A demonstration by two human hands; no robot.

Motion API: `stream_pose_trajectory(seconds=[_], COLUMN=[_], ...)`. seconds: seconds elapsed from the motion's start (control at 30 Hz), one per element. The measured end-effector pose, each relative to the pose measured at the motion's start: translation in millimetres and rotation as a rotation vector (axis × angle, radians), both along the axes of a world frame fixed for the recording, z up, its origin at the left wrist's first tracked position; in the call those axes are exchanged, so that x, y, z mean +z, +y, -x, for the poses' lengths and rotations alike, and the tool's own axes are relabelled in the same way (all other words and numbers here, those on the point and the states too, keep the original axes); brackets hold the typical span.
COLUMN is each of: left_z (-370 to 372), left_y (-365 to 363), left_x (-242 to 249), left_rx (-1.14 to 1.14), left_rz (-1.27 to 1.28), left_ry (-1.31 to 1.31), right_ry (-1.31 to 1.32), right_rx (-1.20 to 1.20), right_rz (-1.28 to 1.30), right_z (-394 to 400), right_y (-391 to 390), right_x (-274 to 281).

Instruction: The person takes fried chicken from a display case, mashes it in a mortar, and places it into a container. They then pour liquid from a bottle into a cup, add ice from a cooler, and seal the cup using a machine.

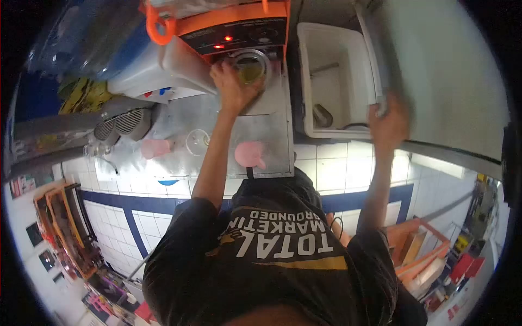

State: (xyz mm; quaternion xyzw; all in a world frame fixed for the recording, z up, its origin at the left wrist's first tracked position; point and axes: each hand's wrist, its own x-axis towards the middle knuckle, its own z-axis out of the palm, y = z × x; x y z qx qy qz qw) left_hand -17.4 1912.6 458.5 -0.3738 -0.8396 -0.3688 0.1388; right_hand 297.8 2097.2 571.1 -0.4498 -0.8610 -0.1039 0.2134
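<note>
My left hand [236, 87] is closed around a clear round cup [251, 69] with yellow-green contents, right in front of an orange machine [234, 24] with two red lights on its dark panel. Blurred by motion, my right hand [389, 122] has its fingers curled at the edge of a pale sliding lid [446, 81]. The lid's edge is smeared too. Beside that hand a white bin [312, 81] stands in the opening, with a metal scoop [322, 116] lying inside it.
On the metal counter [223, 163] are a pink mug [250, 155], another pink cup [156, 148], a clear round dish [198, 142] and a grey double-bodied device [122, 125]. A whitish plastic container [168, 65] stands left of the machine. Orange shelving [418, 244] is behind me at right.
</note>
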Motion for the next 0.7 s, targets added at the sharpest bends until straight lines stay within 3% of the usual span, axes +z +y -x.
stream_pose_trajectory(seconds=[0.1,0.3,0.4,0.5,0.63,0.7], left_z=[0.1,8.7,2.9,7.6,-9.6,-20.5], left_y=[-2.6,-6.5,-5.6,-9.9,-5.8,-1.5], left_x=[0.8,4.9,10.8,8.9,24.8,26.1], left_rx=[0.005,-0.096,-0.072,-0.073,-0.062,0.048], left_rz=[0.031,0.066,0.071,0.156,0.136,0.146], left_ry=[-0.034,-0.077,-0.071,-0.121,-0.075,-0.146], right_ry=[0.013,-0.074,-0.141,-0.052,0.062,0.463], right_rx=[-0.238,-0.307,-0.477,-0.426,-0.064,0.244], right_rz=[-0.123,-0.226,-0.274,-0.353,-0.457,-0.084], right_z=[-36.5,-73.4,-73.2,-83.2,-42.5,5.1], right_y=[41.0,95.8,98.6,111.5,119.3,135.2], right_x=[18.3,13.5,7.1,-3.9,-22.6,-103.8])
